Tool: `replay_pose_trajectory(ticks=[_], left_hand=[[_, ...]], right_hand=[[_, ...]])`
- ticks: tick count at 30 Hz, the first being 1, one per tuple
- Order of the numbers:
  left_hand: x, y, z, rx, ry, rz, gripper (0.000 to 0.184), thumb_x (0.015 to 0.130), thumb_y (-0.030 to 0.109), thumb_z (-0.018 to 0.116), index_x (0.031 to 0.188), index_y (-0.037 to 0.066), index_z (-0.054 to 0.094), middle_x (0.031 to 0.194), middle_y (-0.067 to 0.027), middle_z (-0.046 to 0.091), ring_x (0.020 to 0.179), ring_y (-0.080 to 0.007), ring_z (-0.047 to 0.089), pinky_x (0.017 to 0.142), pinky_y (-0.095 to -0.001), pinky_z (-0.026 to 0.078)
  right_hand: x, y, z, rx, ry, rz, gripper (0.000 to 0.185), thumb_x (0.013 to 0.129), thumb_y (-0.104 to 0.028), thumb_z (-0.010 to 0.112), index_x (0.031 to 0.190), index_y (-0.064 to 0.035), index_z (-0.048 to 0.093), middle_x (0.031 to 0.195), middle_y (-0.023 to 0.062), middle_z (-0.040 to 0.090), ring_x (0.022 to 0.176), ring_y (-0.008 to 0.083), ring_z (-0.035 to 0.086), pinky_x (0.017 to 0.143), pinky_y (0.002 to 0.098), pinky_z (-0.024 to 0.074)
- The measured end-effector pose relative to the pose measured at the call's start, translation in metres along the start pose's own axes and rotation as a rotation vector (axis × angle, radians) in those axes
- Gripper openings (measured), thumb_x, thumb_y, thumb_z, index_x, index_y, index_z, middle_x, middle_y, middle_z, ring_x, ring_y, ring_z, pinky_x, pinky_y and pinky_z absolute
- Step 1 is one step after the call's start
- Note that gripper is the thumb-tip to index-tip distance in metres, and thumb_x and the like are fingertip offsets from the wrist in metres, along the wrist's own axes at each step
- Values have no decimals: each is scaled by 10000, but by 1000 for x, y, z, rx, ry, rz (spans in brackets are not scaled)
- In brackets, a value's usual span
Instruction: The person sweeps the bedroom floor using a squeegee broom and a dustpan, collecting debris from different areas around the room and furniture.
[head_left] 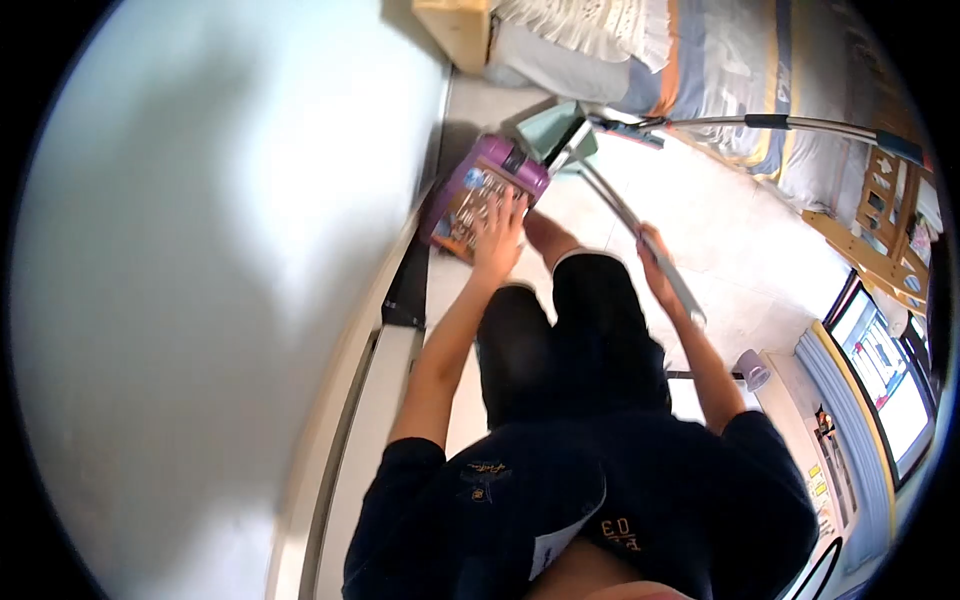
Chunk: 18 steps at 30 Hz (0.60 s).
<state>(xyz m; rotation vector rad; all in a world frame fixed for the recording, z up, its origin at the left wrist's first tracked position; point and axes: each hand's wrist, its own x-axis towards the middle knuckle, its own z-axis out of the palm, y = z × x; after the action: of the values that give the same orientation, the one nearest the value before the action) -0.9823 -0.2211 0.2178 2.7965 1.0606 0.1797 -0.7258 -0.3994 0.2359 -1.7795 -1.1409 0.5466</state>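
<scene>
Seemingly to steady it, your left grip (pixel 499 235) spreads flat on the purple boxy case (pixel 468 198), while your right grip (pixel 655 260) encircles the long grey handle (pixel 610 196) of the green plastic dustpan (pixel 549 130).

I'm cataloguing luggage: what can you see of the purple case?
The purple case looks like glossy, hard plastic with rounded corners. Its printed panel shows brown and orange with pale markings; a dark piece sits near one end. It appears shut, on the floor near the wall. The left hand lies spread on the panel.
</scene>
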Motion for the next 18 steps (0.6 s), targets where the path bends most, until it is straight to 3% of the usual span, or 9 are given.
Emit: replay_pose_trajectory(ticks=[1, 2, 4, 5, 9, 13, 18], left_hand=[[14, -15, 23, 83, -125, 2, 935, 645, 254, 746, 1411, 165, 218, 1473, -126, 145, 1286, -424, 247, 978, -641, 244], [25, -31, 51, 164, -116, -31, 1000, 625, 284, 767, 1424, 205, 169, 1476, -152, 109, 1287, -477, 201, 977, -649, 236], [46, -41, 42, 89, -374, -304, 1068, 623, 364, 775, 1436, 238, 94, 1476, -197, 30, 1280, -532, 145, 963, -638, 274], [59, -50, 47, 87, -395, -302, 1068, 623, 364, 775, 1436, 238, 94, 1476, -197, 30, 1280, -532, 145, 963, -638, 274], [75, -53, 78, 75, -386, -525, 1139, 589, 418, 788, 1437, 252, 46, 1463, -236, -40, 1272, -558, 114, 938, -651, 295], [85, -53, 82, 30, -374, -560, 1099, 610, 396, 776, 1436, 260, 64, 1468, -219, -72, 1276, -559, 91, 945, -645, 295], [107, -59, 71, -47, -389, -583, 1078, 623, 369, 754, 1436, 211, 65, 1452, -257, -79, 1259, -591, 73, 926, -664, 298]], right_hand=[[-1, -7, -13, -7, -20, 67, 277, 912, -125, 495, 1166, -19, 477, 895, 49, 500, 778, 112, 447, 686, 250, 410], [-7, -20, -23, -10, -40, 126, 282, 911, -129, 499, 1166, -9, 477, 916, 43, 495, 795, 111, 442, 698, 251, 409], [-19, -36, -40, -53, -91, 346, 292, 901, -109, 491, 1183, -34, 481, 950, 104, 559, 856, 152, 512, 756, 270, 424], [-17, -42, -39, -44, -71, 380, 287, 900, -108, 492, 1176, -29, 486, 958, 105, 560, 866, 152, 512, 770, 271, 422], [-38, -39, -33, -110, -75, 434, 251, 900, -109, 491, 1134, -21, 510, 950, 120, 564, 877, 163, 525, 794, 283, 417], [-32, -60, -16, -126, -49, 569, 247, 901, -105, 480, 1135, -26, 495, 736, 61, 486, 643, 135, 431, 618, 281, 409], [-47, -23, -9, 54, 81, 547, 260, 906, -104, 445, 1161, -52, 452, 780, 14, 410, 701, 96, 374, 656, 223, 353]])
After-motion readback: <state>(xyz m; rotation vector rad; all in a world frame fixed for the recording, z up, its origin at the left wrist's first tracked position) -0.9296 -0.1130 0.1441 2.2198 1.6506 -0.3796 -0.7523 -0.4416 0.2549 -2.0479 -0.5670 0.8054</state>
